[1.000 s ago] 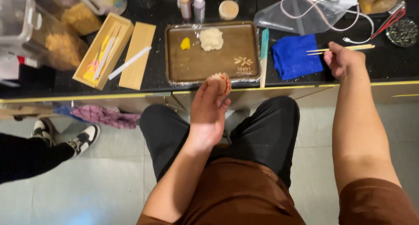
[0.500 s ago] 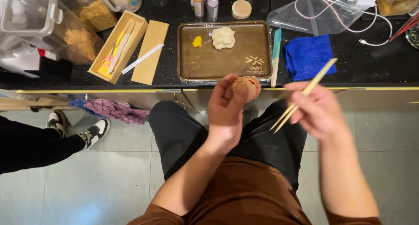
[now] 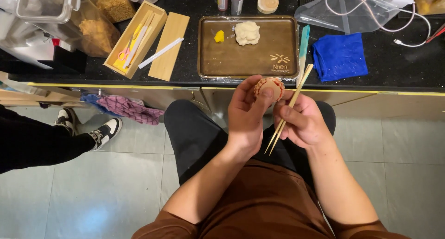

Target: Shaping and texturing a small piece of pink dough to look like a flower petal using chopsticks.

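Observation:
My left hand (image 3: pixel 245 114) holds a small round tan clay piece (image 3: pixel 270 87) with a ridged, orange-tinted rim, up in front of my lap. My right hand (image 3: pixel 301 121) grips a pair of thin wooden sticks (image 3: pixel 289 109) that slant up to the right, beside the clay piece. On the black counter ahead lies a brown tray (image 3: pixel 232 63) wrapped in clear film, with a pale dough lump (image 3: pixel 247 33) and a small yellow lump (image 3: pixel 219 36) on it.
A blue cloth (image 3: pixel 340 56) and a teal-tipped tool (image 3: pixel 303 42) lie right of the tray. Left of it stand a wooden box of tools (image 3: pixel 134 40) and its lid (image 3: pixel 169 47). Another person's leg and sneakers (image 3: pixel 88 132) are at left on the tiled floor.
My right hand picked the sticks off the counter near the blue cloth and brought them in beside the clay piece. My left hand stayed raised with the clay.

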